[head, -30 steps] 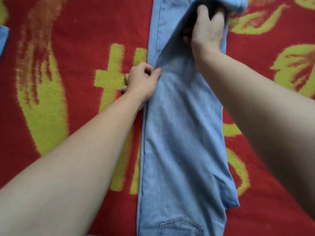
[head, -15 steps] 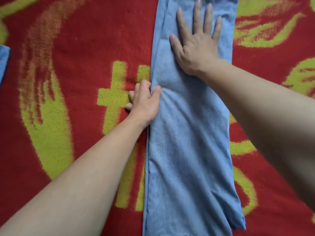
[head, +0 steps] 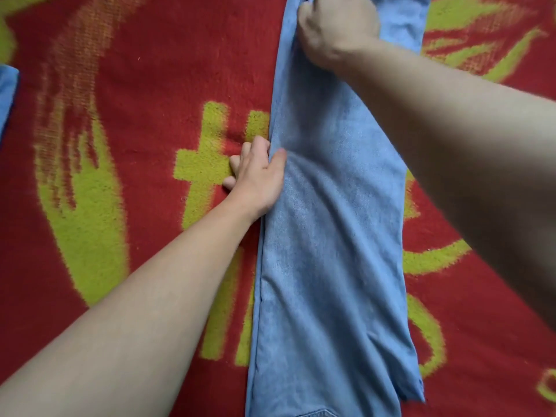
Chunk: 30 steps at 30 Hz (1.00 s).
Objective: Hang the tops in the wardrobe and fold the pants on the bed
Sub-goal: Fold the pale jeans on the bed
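Light blue jeans (head: 334,251) lie lengthwise on the bed, folded leg on leg, running from the bottom edge to the top of the view. My left hand (head: 255,173) pinches the left seam of the jeans about halfway up, thumb on the denim and fingers curled under the edge. My right hand (head: 337,28) is at the top of the view with its fingers curled into the fabric of the leg; the fingertips are hidden.
A red blanket with yellow-green patterns (head: 135,115) covers the bed on all sides of the jeans. Another piece of blue cloth (head: 7,94) shows at the left edge.
My right hand, flat on the leg half a second ago, has moved farther up and curled its fingers into the fabric. My left hand keeps its hold on the seam.
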Each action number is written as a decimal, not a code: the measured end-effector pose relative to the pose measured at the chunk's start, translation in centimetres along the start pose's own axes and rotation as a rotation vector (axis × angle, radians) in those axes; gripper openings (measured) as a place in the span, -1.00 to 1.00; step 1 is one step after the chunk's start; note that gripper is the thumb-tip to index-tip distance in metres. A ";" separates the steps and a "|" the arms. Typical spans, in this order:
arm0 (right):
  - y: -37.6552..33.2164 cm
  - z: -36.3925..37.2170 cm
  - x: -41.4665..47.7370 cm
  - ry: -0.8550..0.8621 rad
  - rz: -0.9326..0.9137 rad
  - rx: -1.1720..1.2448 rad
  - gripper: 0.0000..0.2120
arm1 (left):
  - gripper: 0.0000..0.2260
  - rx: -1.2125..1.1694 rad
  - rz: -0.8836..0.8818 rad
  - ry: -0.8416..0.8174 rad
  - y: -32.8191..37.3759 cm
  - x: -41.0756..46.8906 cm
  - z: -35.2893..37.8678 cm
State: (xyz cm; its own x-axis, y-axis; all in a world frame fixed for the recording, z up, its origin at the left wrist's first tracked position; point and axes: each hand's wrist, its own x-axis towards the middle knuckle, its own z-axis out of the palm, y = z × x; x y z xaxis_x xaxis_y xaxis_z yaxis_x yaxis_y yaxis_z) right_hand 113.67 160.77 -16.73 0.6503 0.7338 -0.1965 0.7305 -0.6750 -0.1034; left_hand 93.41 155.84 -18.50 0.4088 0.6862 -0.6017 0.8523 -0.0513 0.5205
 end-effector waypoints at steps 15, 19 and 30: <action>6.6 3.4 -14.0 0.147 -0.254 -0.008 -0.46 | -0.84 0.059 0.012 0.004 0.1 0.0 -0.1; 10.4 5.3 -13.2 0.014 -0.214 -0.085 -0.37 | -0.78 0.073 0.038 0.029 -0.2 0.1 0.4; 9.2 4.6 -17.7 0.025 -0.169 0.085 -0.33 | -0.64 -0.063 0.053 0.142 -0.7 1.1 0.9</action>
State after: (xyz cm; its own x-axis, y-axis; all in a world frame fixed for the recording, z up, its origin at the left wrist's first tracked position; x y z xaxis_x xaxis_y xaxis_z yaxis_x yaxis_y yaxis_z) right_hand 107.90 141.23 -18.68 0.5257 0.8382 -0.1448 0.8102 -0.5453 -0.2149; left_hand 93.59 155.95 -20.04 0.3986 0.7796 -0.4830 0.8070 -0.0479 0.5886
